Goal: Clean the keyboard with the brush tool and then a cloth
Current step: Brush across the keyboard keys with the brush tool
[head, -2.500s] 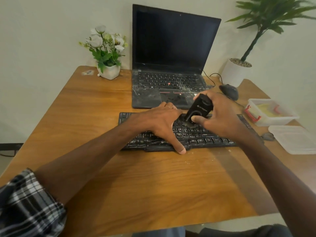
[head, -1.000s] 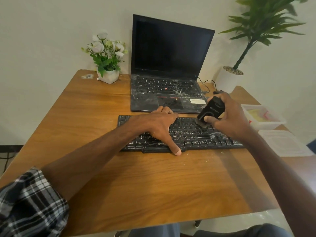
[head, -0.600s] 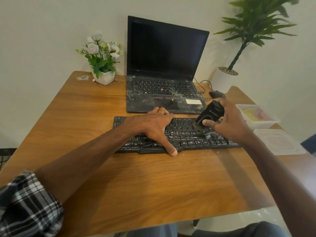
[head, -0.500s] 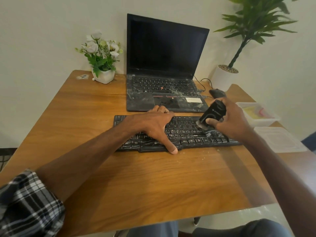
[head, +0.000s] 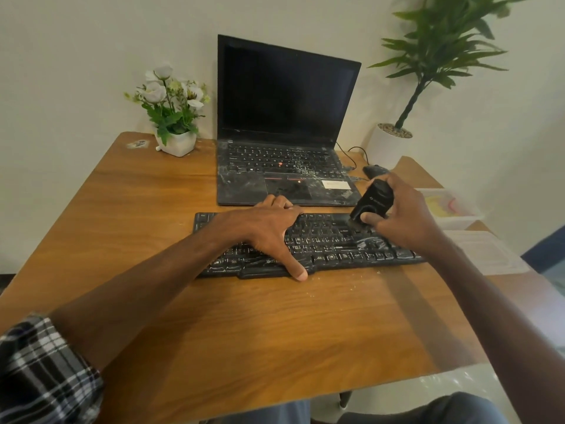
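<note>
Your right hand is curled round the black brush tool, thumb on its near face and fingers wrapped behind it, so the far side of the tool is hidden from you. The tool tilts, its lower end down on the keys at the right part of the black keyboard; the bristles themselves are too dark and small to make out against the keys. Your left hand lies spread flat over the middle of the keyboard, thumb stretched down past the front edge onto the wooden table, fingertips reaching the rear edge; the keys under the palm are covered. Pale smears streak the keyboard, and light specks lie on the table just in front of it.

Behind stands an open laptop with a dark screen and a dusty palm rest. A mouse is half hidden behind your right fingers. A clear plastic box sits at the right, its contents blurred, with a flat lid beside it. A small flower pot is at the back left; the tall plant at the right is cut off by the top edge.
</note>
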